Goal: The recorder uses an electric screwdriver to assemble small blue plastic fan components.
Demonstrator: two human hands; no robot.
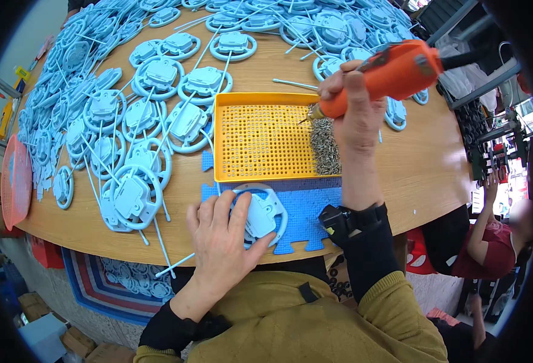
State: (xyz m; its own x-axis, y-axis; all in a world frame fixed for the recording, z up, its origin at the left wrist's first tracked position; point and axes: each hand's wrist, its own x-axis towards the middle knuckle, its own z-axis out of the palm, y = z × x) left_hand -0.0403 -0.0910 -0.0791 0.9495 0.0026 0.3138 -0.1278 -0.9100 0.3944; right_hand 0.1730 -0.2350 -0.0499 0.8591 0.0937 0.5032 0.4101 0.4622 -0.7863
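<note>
My left hand [221, 233] lies over a light blue steering-wheel-shaped plastic part [261, 215], gripping its ring between thumb and fingers. The part rests on a blue foam mat [309, 209] at the table's near side, and a thin rod [175, 266] sticks out to the left below my hand. An orange electric screwdriver [393, 72] is gripped in my right hand [358, 109], its tip pointing left and down over a yellow perforated tray [266, 179]. Small metal screws [324, 148] are heaped at that tray's right end. Whether a screw sits on the tip I cannot tell.
Many similar light blue parts [136, 199], several with rods, are piled at the left and back of the wooden table [424, 163]. A pink basket [15, 181] stands at the left edge. Another person [490, 245] sits at the right.
</note>
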